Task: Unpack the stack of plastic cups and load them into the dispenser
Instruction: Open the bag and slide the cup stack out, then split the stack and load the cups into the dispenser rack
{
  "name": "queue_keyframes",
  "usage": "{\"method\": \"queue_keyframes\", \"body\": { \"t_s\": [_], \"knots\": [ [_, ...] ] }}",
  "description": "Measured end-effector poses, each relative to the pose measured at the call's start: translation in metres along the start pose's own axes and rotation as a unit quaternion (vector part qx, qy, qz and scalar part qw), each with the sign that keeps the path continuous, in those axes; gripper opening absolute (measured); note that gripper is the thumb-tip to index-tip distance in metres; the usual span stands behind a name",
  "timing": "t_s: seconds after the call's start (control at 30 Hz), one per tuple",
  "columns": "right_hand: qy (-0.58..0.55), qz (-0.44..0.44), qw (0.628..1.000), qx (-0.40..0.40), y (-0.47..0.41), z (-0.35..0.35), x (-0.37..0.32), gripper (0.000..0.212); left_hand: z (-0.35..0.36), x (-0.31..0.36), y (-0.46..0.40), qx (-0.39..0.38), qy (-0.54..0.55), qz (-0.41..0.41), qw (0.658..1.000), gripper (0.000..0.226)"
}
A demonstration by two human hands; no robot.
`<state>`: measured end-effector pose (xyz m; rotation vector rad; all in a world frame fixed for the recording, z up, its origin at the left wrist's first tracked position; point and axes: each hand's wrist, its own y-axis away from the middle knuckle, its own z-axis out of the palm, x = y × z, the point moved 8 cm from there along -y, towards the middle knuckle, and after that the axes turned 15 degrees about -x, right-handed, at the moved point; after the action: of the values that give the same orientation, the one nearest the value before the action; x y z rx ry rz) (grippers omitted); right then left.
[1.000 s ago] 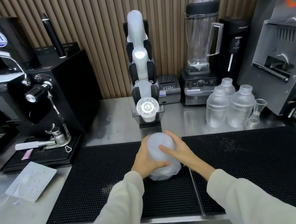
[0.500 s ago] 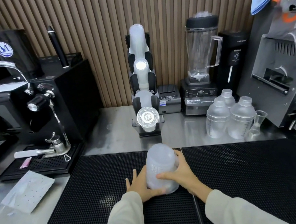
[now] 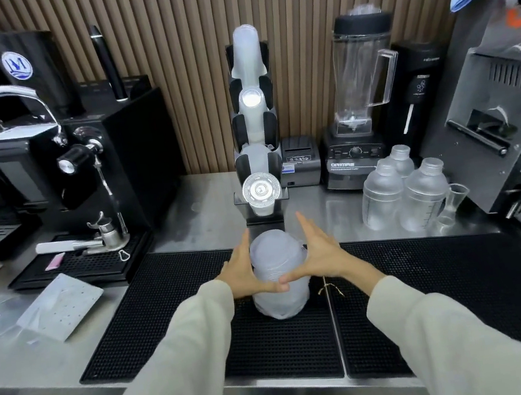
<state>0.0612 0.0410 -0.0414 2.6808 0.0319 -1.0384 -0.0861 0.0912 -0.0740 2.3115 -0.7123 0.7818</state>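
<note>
A stack of translucent plastic cups (image 3: 275, 262), still in its thin plastic wrap, stands upright on the black rubber mat (image 3: 175, 318) at the middle of the counter. My left hand (image 3: 241, 269) and my right hand (image 3: 319, 252) press against its two sides. Their fingers are stretched straight forward and the thumbs meet across the front of the stack. Behind it stands the black cup dispenser (image 3: 255, 123), a tall rack with tilted cup stacks in its upper holders and a round lid stack (image 3: 261, 191) at the bottom.
A gold twist tie (image 3: 330, 288) lies on the mat right of the stack. An espresso machine (image 3: 78, 163) fills the left, a blender (image 3: 361, 91) and three shaker bottles (image 3: 404, 196) the right, with a sealing machine (image 3: 503, 113) beyond. A perforated plastic bag (image 3: 59, 305) lies at the left.
My fingers have straightened out from a wrapped grip, and both thumbs now meet in front of the stack. The stack stays upright on the mat.
</note>
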Motion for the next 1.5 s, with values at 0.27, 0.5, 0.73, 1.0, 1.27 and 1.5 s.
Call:
{"method": "queue_keyframes", "body": {
  "t_s": [0.27, 0.5, 0.73, 1.0, 1.27, 1.5],
  "knots": [
    [0.005, -0.039, 0.997, -0.069, -0.016, 0.005, -0.026, 0.12, 0.001, 0.023, 0.003, 0.038, 0.049, 0.071, 0.996, 0.12],
    [-0.016, -0.023, 0.998, -0.056, -0.015, 0.007, -0.013, 0.098, 0.002, 0.028, -0.004, 0.024, 0.036, 0.08, 0.996, 0.113],
    [-0.002, -0.007, 0.997, -0.075, -0.022, 0.004, -0.018, 0.09, 0.009, 0.016, -0.007, 0.03, 0.087, 0.056, 0.994, 0.118],
    [0.091, 0.027, 0.99, -0.107, -0.032, 0.004, -0.023, 0.09, 0.011, 0.011, -0.003, 0.042, 0.098, 0.077, 0.991, 0.094],
    [0.09, 0.007, 0.993, -0.08, -0.032, 0.002, -0.026, 0.083, 0.019, 0.0, -0.001, 0.088, 0.176, 0.079, 0.977, 0.088],
    [0.084, -0.022, 0.996, -0.037, -0.025, -0.023, -0.042, 0.081, 0.017, 0.002, 0.001, 0.079, 0.151, 0.068, 0.983, 0.092]
  ]
}}
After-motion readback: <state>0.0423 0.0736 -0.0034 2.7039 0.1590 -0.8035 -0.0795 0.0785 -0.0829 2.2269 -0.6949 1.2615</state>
